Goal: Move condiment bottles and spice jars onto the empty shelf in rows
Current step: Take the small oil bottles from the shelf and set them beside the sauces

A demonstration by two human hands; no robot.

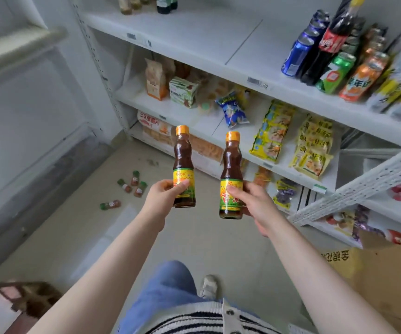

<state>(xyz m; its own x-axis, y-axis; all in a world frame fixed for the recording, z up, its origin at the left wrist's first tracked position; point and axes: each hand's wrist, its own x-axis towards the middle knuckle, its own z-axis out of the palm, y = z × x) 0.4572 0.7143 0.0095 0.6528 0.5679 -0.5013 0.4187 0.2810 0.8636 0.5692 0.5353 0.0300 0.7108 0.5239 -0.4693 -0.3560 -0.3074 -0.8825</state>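
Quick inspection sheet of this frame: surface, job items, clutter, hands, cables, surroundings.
Surface: white shelf, mostly bare; a few bottles at its far left end.
Job's things: two brown sauce bottles, left bottle and right bottle, upright, orange caps.
Clutter: green-capped spice jars scattered on the floor, some lying down.
Grippers: left hand grips one bottle; right hand grips the other.
Cables: nothing seen.
Surroundings: drink cans on the shelf's right; snack packets below; cardboard box at right.
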